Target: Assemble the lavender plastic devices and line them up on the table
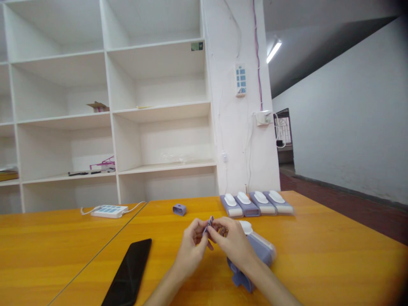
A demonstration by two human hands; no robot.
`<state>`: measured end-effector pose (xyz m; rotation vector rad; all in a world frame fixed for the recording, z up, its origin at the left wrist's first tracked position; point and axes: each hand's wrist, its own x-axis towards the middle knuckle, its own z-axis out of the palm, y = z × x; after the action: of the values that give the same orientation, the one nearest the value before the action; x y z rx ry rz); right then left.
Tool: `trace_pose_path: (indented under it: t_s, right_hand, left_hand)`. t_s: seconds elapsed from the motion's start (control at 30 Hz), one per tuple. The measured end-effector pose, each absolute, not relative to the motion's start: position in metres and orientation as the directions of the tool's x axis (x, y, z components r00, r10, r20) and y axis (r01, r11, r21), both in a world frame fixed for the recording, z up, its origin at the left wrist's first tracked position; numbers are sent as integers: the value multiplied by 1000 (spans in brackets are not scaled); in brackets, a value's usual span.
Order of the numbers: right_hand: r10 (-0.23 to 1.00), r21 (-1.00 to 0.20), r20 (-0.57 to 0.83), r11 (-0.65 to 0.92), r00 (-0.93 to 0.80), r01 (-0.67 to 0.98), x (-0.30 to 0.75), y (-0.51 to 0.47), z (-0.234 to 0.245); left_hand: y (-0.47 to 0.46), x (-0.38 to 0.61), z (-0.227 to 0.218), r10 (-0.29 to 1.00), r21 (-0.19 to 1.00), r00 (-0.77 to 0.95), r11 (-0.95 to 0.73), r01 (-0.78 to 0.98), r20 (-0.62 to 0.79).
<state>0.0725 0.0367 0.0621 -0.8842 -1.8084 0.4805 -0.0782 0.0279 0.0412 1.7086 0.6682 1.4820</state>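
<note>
Under the fingers [195, 226] I see a glossy orange wooden table [165, 250]; just right of them, a boxy purple-and-white plastic case [262, 250]. Left hand [190, 247] and right hand [235, 239] both pinch a small, thin purple piece [211, 219] between their fingertips.

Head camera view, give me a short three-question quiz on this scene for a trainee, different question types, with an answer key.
1. Count: how many purple-and-white units sit in the row on the far side of the orange tabletop?

2. True or false: the black flat device lies to the right of both the left hand and the right hand.

3. Multiple choice: what do the hands hold between their fingertips?
A) a white power strip
B) a small purple piece
C) a pink clothes hanger

Key:
1. Four
2. False; it lies to their left
3. B
</note>
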Motion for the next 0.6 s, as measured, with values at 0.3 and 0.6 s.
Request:
trace_pose_path:
  t_s: [0.3,0.6]
  right_hand:
    - [758,-669,620,645,-200,369,73,40,63]
    - [677,-511,682,711,-276,482,78,35,63]
  left_hand:
    - [22,-80,47,777,779,206,-620,91,595]
    - [23,-77,45,806,799,112,-591,111,581]
